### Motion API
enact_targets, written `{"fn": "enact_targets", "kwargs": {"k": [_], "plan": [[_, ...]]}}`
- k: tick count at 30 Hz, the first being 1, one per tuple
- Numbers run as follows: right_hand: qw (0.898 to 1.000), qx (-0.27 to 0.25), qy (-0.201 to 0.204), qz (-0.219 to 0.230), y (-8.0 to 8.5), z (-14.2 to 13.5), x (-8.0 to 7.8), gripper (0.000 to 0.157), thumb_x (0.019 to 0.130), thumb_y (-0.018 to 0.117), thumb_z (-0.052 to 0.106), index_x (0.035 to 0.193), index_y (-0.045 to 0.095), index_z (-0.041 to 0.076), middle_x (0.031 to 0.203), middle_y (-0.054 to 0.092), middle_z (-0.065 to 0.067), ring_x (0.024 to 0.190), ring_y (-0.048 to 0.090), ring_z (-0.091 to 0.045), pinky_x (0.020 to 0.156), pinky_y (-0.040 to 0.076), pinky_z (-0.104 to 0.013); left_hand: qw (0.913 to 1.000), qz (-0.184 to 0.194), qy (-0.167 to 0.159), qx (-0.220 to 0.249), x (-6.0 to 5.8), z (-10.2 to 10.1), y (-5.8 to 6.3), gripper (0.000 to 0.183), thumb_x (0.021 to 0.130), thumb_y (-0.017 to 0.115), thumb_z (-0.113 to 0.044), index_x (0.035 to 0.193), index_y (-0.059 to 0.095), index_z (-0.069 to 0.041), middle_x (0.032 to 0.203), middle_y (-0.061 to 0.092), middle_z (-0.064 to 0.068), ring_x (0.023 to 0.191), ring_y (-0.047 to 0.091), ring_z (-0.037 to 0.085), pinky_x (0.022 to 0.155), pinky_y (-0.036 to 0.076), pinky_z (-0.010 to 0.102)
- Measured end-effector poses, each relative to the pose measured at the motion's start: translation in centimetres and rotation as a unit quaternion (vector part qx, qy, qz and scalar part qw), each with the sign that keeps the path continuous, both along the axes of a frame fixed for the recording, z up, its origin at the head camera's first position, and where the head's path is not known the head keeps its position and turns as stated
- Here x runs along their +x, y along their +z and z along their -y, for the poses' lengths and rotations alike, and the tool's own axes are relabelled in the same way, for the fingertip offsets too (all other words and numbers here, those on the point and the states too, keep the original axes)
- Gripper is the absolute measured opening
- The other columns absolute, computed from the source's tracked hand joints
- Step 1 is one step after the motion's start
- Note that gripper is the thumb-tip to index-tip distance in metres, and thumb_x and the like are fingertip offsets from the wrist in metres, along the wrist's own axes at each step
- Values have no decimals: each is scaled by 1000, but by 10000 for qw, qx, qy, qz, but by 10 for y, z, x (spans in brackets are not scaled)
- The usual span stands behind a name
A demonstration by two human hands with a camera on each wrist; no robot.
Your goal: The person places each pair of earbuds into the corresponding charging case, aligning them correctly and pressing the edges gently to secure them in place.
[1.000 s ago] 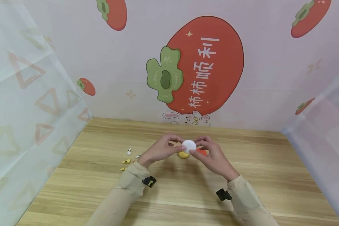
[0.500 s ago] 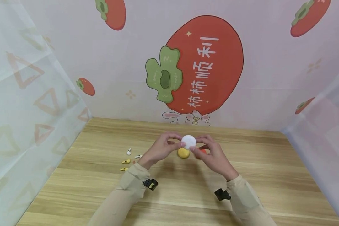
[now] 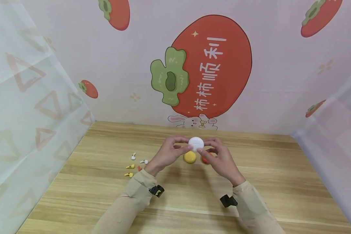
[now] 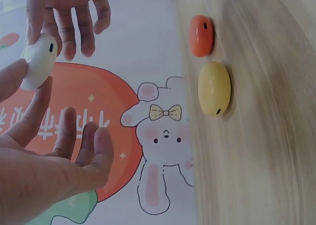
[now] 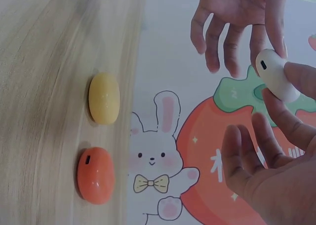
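Note:
Both hands hold a round white earbud case (image 3: 196, 142) up over the far part of the table. My left hand (image 3: 170, 151) pinches its left side between thumb and index finger, the other fingers spread loosely, as the left wrist view shows. The right hand (image 3: 221, 160) pinches the opposite side in the same way. The case's charging port side (image 4: 51, 48) faces down toward the wrist cameras, and its lid looks closed. Below it on the table lie a yellow earbud case (image 3: 190, 157) and an orange earbud case (image 5: 96, 175), the latter partly behind the right hand in the head view.
Left of the left forearm lie loose earbuds: white earbuds (image 3: 144, 162), yellow earbuds (image 3: 130, 166) and an orange earbud (image 3: 139, 168) partly hidden by the wrist. A printed backdrop (image 3: 120, 107) rises behind the wooden table (image 3: 266, 182), with cloth walls on both sides.
Both hands have lifted the white case slightly and tilted it, so a line on its face now shows. The yellow case and the earbuds near the left wrist show more fully.

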State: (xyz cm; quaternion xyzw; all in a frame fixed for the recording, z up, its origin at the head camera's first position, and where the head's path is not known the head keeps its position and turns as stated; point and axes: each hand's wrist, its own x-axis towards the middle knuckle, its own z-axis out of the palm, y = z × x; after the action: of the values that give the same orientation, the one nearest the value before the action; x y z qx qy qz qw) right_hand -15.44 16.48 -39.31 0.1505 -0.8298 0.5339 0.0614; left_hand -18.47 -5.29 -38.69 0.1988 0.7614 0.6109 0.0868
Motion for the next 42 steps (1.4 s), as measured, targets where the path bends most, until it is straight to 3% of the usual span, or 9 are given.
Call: {"fn": "enact_targets", "kwargs": {"k": [8,16,23,33,42], "plan": [[9999,-118,91,-39,2,-1,-1,20,95,74,18,107,74,1,123,57,-11,118,55,-26,94,53,-47,9994,-82,-68,-334,-2,3,3,26,94,75,-22,117,74,-9,130,61,4,128,49,23,106,43,53],[9996,-216,167,-68,-1,0,-3,22,95,74,16,110,74,1,123,58,-11,118,55,-27,94,52,-50,9999,-101,55,-120,-3,1,1,21,93,75,-18,110,75,-5,127,63,7,128,49,25,107,41,55],[9990,-316,-147,264,-2,-1,0,33,95,75,26,121,72,6,125,61,-6,119,58,-28,99,50,-51,9991,-134,390,-20,1,0,4,20,92,77,-18,107,75,-5,132,59,12,131,47,26,108,40,52],[9950,-715,-264,647,-3,3,2,38,93,77,29,124,72,7,126,63,-6,121,56,-25,103,47,-54,9984,-430,326,-142,1,0,2,22,93,76,-19,108,75,-3,133,55,16,130,46,28,108,38,56],[9941,-795,-322,664,-3,5,1,32,95,75,23,120,72,2,127,63,-10,121,55,-25,105,46,-54,9982,-464,321,-210,1,-1,1,24,93,76,-20,109,75,-3,131,55,12,129,46,28,108,37,57]]}}
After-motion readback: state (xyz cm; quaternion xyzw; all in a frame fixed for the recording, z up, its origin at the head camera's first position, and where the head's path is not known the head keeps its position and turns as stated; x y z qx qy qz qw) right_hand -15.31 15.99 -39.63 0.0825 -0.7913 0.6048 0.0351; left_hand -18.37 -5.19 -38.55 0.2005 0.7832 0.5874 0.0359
